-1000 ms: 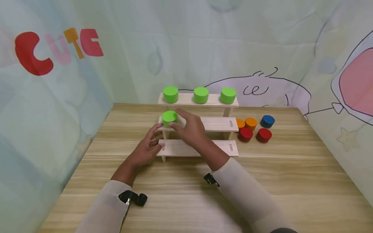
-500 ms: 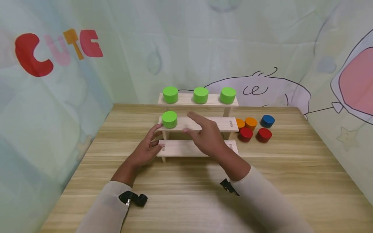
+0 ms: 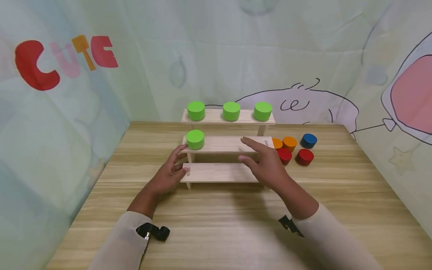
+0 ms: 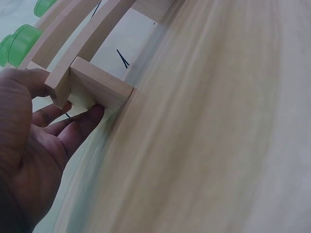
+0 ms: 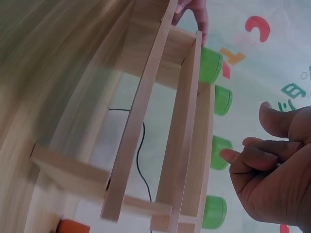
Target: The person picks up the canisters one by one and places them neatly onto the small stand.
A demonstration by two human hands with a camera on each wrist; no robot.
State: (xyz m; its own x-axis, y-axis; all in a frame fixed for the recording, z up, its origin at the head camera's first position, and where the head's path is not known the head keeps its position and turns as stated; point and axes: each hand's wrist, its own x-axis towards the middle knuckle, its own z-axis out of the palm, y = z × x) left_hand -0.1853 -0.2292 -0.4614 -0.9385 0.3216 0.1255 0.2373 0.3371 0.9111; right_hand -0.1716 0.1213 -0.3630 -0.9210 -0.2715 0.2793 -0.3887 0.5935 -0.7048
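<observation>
A three-tier wooden stand (image 3: 216, 173) faces me. My left hand (image 3: 166, 176) holds its left end, with the thumb at the bottom step and fingers (image 4: 82, 124) against the side panel. On the middle step's left end sits a green disc (image 3: 195, 139), just above the left index finger. The top step carries a left green disc (image 3: 196, 111), a middle one (image 3: 231, 111) and a right one (image 3: 262, 111). My right hand (image 3: 270, 165) is in front of the stand's right part, thumb and index finger spread apart, holding nothing.
To the right of the stand lie an orange disc (image 3: 289, 143), a second orange one (image 3: 277, 143) partly hidden by the stand, two red discs (image 3: 305, 156) and a blue disc (image 3: 308, 140). A printed curtain (image 3: 152, 82) hangs behind the wooden table (image 3: 202, 232).
My right hand has let go of the green disc on the middle step and moved right, to the stand's right end. The left hand has kept its place.
</observation>
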